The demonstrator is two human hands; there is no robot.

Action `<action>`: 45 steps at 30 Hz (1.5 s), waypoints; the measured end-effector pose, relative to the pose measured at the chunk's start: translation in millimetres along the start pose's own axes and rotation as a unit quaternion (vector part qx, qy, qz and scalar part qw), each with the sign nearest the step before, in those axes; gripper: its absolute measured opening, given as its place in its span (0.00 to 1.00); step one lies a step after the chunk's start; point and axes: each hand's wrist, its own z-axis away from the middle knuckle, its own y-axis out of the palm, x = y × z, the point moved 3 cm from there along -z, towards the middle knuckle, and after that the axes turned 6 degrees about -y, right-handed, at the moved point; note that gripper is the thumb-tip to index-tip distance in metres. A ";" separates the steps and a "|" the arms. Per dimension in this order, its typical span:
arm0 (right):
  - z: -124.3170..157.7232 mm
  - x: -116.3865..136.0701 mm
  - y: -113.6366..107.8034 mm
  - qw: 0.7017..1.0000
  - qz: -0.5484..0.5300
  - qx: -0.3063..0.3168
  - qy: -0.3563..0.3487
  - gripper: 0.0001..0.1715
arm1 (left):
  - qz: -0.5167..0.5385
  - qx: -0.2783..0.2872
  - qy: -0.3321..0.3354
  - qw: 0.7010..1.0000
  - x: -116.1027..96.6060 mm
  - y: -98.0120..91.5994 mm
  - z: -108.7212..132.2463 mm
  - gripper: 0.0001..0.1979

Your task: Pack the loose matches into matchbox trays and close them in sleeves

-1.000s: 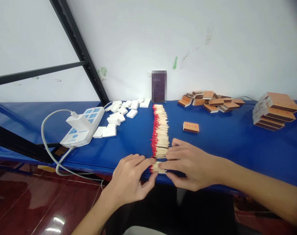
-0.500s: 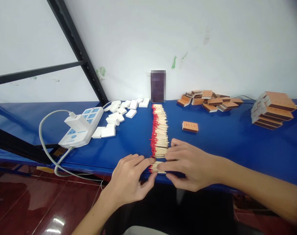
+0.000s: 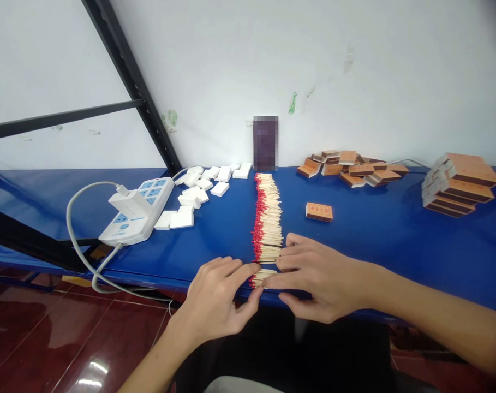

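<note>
A long row of red-tipped matches point(image 3: 267, 218) lies on the blue table point(image 3: 387, 240), running from the wall to the front edge. My left hand point(image 3: 217, 297) and my right hand point(image 3: 317, 275) meet at the near end of the row. Between them they pinch a small bundle of matches point(image 3: 261, 277), left fingertips on the red heads, right fingertips on the bare wooden ends. One orange matchbox point(image 3: 319, 212) sits alone just right of the row.
White inner trays point(image 3: 198, 195) lie scattered left of the matches. Beside them is a white power strip point(image 3: 137, 210) with its grey cable. Orange matchboxes are heaped at the back point(image 3: 350, 168) and stacked at the far right point(image 3: 458, 184). A black metal frame point(image 3: 141, 95) leans at left.
Both hands stay at the near end of the row. The fingers have shifted only slightly on the small bundle.
</note>
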 end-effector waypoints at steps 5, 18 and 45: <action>1.0 -3.3 2.2 0.997 0.042 -0.054 0.020 0.10 | 0.025 0.014 -0.012 1.000 -0.3 -1.9 -1.3 0.10; -0.1 -2.5 7.9 0.994 0.095 -0.048 0.010 0.15 | 0.059 0.016 -0.030 0.998 0.2 -4.9 -3.9 0.06; -5.2 1.0 9.2 0.978 0.203 -0.054 -0.009 0.20 | -0.219 0.213 0.073 0.949 -21.8 -16.7 -22.8 0.09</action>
